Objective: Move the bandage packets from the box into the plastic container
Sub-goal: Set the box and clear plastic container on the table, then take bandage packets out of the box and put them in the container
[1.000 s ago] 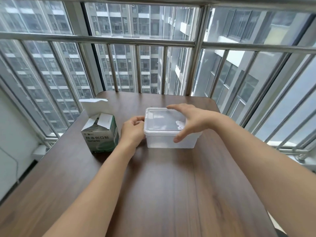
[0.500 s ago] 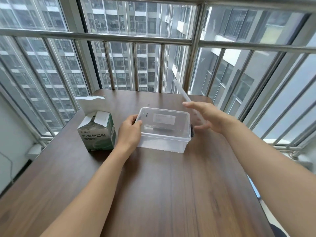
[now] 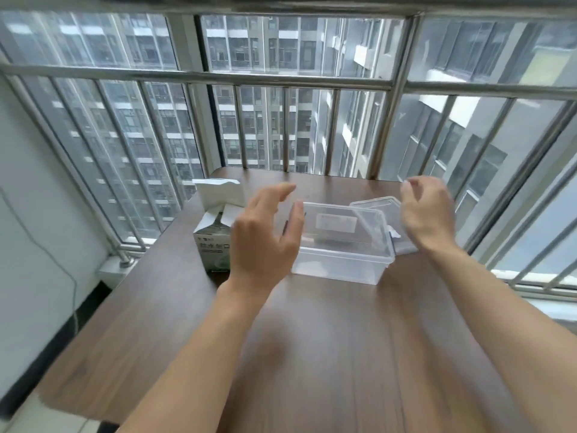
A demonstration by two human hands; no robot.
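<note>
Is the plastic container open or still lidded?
Open: the plastic container has no lid on; its lid lies behind its right side.

Two bare forearms enter from the lower edge, one on each side. Neither carries a sleeve, cuff, watch, band or glove anywhere along the visible length from elbow region to grip. The left hand shows its back, with a slim wrist below the grip and short, plain nails at the fingertips. The right hand also shows its back, knuckles rounded, no ring seen. Both hands are softened by motion blur, so finer marks cannot be made out.
</note>
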